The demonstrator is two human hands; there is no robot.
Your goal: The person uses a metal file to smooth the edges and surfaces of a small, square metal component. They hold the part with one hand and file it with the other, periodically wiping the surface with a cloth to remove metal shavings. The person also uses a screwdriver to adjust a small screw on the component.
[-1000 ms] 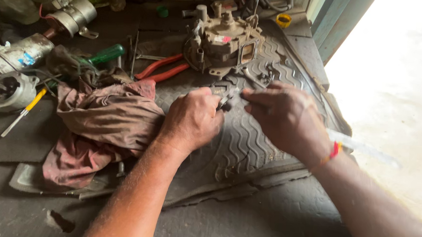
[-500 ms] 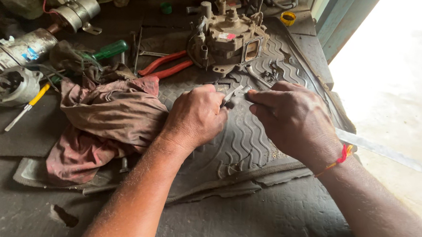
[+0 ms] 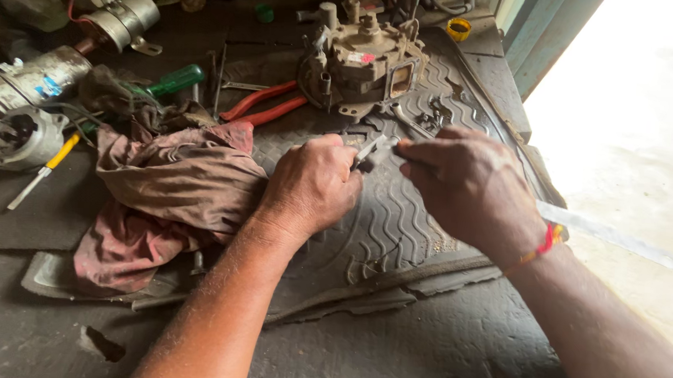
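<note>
My left hand [image 3: 311, 185] is closed around a small grey metal part [image 3: 372, 152] that sticks out past its fingers, just above a ribbed black rubber mat [image 3: 396, 223]. My right hand [image 3: 469, 186] meets it from the right, fingertips pinched at the part's tip; whatever it holds there is hidden. A long flat metal blade [image 3: 610, 235] shows behind my right wrist, which wears a red thread. A grimy tan engine part [image 3: 362, 60] stands on the mat just beyond both hands.
A crumpled maroon rag [image 3: 169, 192] lies left of my left hand. Red-handled pliers [image 3: 264, 107], a green-handled screwdriver [image 3: 175, 79], a yellow-handled tool [image 3: 46, 168] and grey motor housings [image 3: 25, 134] crowd the back left. Loose small bolts [image 3: 435, 114] lie near the engine part. Bright open floor lies right.
The view shifted slightly a second ago. My right hand has crept up and left against the metal part; my left hand has barely moved.
</note>
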